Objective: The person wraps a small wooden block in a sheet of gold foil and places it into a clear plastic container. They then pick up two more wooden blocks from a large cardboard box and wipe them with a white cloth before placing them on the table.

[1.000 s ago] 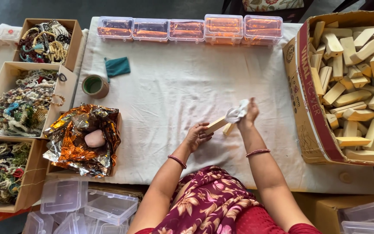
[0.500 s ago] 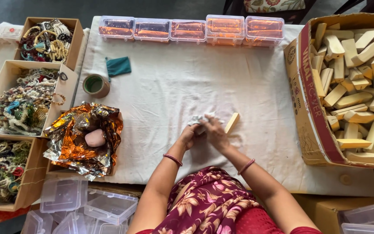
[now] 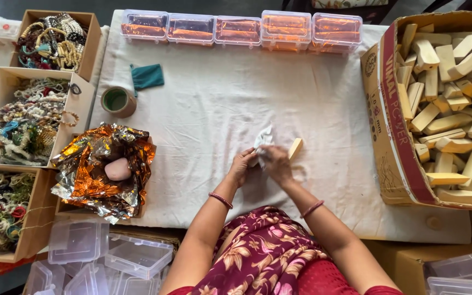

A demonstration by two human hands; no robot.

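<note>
Five clear plastic boxes (image 3: 241, 28) with orange contents line the bench's far edge. A large cardboard carton (image 3: 384, 123) with a red printed side stands right. Three open brown cartons (image 3: 86, 46) stack along the left; empty clear boxes (image 3: 105, 257), perhaps lidded, lie below.

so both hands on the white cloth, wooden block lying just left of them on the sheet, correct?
Not quite. In the head view the wooden block lies just right of the hands, not left. Both the left hand and right hand are on the white cloth.
</note>
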